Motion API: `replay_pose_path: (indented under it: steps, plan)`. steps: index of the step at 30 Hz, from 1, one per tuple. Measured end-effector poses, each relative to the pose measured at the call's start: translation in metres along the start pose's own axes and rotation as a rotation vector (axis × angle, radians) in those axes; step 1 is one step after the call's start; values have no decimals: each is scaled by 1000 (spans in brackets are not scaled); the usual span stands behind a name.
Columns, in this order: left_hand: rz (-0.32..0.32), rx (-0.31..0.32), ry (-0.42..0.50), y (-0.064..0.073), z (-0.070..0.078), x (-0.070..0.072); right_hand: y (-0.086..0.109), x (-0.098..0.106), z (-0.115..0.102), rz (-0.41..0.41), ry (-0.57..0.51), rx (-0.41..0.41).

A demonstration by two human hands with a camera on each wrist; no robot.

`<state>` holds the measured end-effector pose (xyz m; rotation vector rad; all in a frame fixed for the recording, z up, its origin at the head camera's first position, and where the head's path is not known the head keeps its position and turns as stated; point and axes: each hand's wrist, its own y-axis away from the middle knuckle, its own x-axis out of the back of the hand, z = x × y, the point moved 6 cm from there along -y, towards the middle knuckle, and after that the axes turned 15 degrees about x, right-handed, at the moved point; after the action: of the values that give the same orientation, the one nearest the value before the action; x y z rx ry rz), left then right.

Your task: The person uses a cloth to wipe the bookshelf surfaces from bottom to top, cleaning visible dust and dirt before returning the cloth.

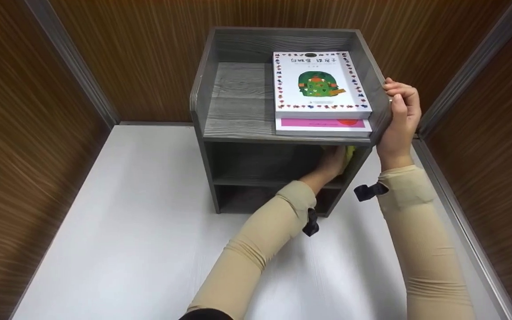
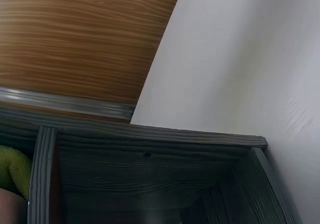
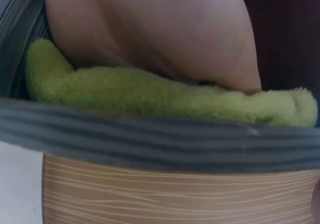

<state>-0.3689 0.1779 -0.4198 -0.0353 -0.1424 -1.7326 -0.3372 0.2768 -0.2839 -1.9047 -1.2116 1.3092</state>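
Observation:
A small grey wood-grain shelf unit [image 1: 238, 98] stands on a white surface. My left hand [image 1: 334, 161] reaches into its middle compartment. It presses a fuzzy yellow-green cloth [image 3: 130, 91] to the inner side of the right panel, and its fingertips are hidden. In the right wrist view the cloth lies flattened between that hand and the panel edge [image 3: 200, 144]. My right hand [image 1: 402, 115] grips the upper edge of the right side panel from outside, fingers curled over it. The left wrist view shows the cloth only at its lower left corner.
Two books are stacked on the top shelf: a white one with a green picture [image 1: 318, 73] over one with a pink band [image 1: 309, 123]. Brown wood-grain walls [image 1: 140, 58] with metal edging enclose the back and sides. The white surface [image 1: 118, 231] extends around the unit.

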Motion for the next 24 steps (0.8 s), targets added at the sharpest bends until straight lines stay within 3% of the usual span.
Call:
replay_pose_path:
  steps: [4, 9, 19, 24]
  plan:
    - [-27, 2, -3, 0, 0, 3, 1, -2, 2, 21, -36, 6]
    - [-88, -13, -41, 12, -2, 1, 2, -2, 4, 52, -97, 8]
    - [-196, -47, 13, 41, 0, -5, 2, -7, -1, 81, -139, 19]
    - [-204, -53, 30, 47, 2, -5, 5, -13, -6, 82, -120, 37]
